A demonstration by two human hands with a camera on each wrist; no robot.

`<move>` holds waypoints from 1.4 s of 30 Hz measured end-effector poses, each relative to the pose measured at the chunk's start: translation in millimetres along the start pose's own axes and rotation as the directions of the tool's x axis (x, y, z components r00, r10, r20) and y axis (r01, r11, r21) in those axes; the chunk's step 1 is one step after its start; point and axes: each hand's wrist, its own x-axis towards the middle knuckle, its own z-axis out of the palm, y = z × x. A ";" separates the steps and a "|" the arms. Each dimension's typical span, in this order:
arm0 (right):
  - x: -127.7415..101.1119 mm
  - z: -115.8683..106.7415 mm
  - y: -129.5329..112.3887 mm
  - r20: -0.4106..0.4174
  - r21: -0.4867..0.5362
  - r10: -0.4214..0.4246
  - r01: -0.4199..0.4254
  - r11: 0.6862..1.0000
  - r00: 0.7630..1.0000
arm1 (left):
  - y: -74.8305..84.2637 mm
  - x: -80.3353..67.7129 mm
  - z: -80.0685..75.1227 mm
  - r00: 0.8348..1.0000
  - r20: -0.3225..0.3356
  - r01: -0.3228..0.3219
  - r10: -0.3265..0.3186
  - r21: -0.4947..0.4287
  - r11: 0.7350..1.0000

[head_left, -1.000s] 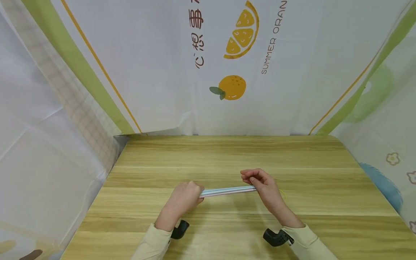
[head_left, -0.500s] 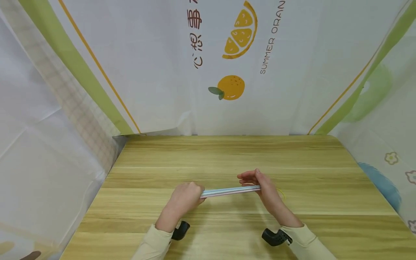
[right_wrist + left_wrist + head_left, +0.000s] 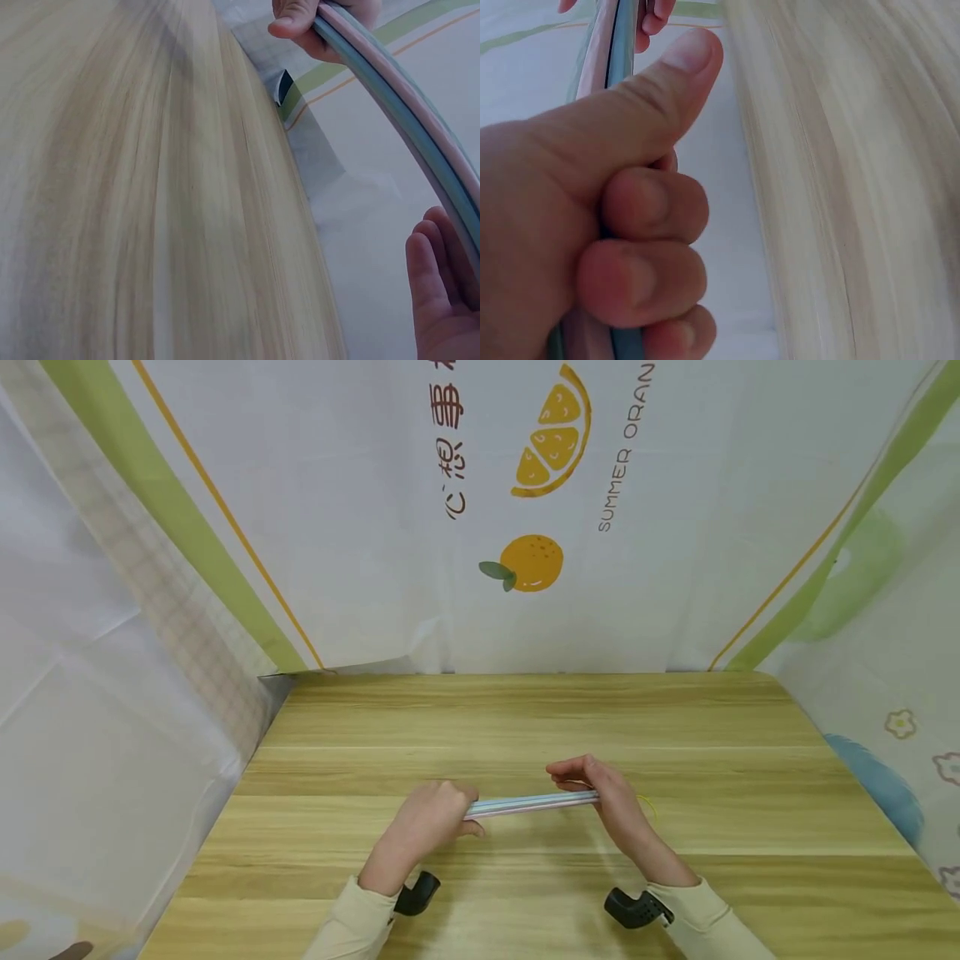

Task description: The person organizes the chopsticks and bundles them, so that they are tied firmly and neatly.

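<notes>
1. Straws (image 3: 532, 802), a pastel bundle in pink and blue, are held level just above the wooden table (image 3: 525, 710), a little toward 6 o'clock of its middle, spanning from one hand to the other.
2. The left hand (image 3: 433, 818) is at the 9 o'clock end: its fingers are curled tight round the bundle, the thumb (image 3: 660, 82) lying along it.
3. The right hand (image 3: 600, 789) is at the 3 o'clock end, fingers loosely bent about the tips of the straws; how firmly it grips, I cannot tell.
4. A thin yellow loop (image 3: 649, 805), perhaps a rubber band, lies on the table just beyond the right hand toward 3 o'clock.
5. Risk, as I judge it: if the looser right-hand hold slackens, the bundle could fan out and single straws slip free and roll across the table.
6. At 12 o'clock hangs a backdrop printed with an orange (image 3: 531, 562).
</notes>
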 end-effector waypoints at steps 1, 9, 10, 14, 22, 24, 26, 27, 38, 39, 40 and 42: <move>0.0 0.4 0.4 0.004 0.001 -0.008 0.008 1.000 1.000 | -0.3 0.0 -0.3 1.000 0.003 0.001 -0.001 0.001 1.000; -0.5 3.4 4.4 0.008 -0.020 -0.033 0.033 0.999 0.999 | -1.8 0.3 -4.1 0.999 0.027 0.029 -0.030 0.015 0.999; -0.3 3.6 4.3 0.006 -0.023 -0.034 0.034 0.999 0.999 | -2.0 0.0 -4.5 0.999 0.026 0.030 -0.031 0.014 0.999; 0.1 3.2 3.1 0.001 -0.051 -0.031 0.031 0.998 1.000 | -1.8 -1.1 -5.3 0.999 0.025 0.042 -0.042 -0.002 0.999; -1.1 -3.9 -2.5 0.008 -0.152 -0.018 0.019 0.988 1.000 | -1.0 0.2 -4.3 0.999 0.010 0.040 -0.040 -0.007 0.999; -2.1 -8.6 -3.5 -0.009 -0.164 -0.014 0.012 0.986 1.000 | -0.7 0.8 -3.9 0.999 0.006 0.032 -0.032 -0.005 0.999; -4.2 -15.2 -5.0 -0.047 -0.168 -0.008 0.001 0.986 0.999 | -0.7 1.1 -3.3 1.000 0.003 0.025 -0.025 -0.003 1.000; -5.8 -19.6 -6.2 -0.076 -0.175 0.000 -0.014 0.984 0.997 | -0.7 1.2 -2.9 1.000 0.002 0.023 -0.023 -0.004 1.000; -37.5 -71.6 -5.0 -0.287 -0.783 0.033 -0.255 0.567 0.957 | -6.0 1.0 -2.1 0.999 0.028 0.017 -0.017 -0.005 1.000; -39.6 -73.3 -2.9 -0.268 -0.810 0.035 -0.245 0.534 0.963 | -6.4 1.0 -2.0 0.999 0.029 0.021 -0.021 -0.005 1.000; -41.4 -74.5 -0.9 -0.248 -0.828 0.040 -0.233 0.510 0.968 | -6.7 1.0 -1.9 0.999 0.030 0.023 -0.023 -0.004 1.000; -44.1 -75.7 2.9 -0.211 -0.854 0.056 -0.213 0.475 0.976 | -7.1 1.2 -1.4 0.999 0.033 0.027 -0.027 -0.007 1.000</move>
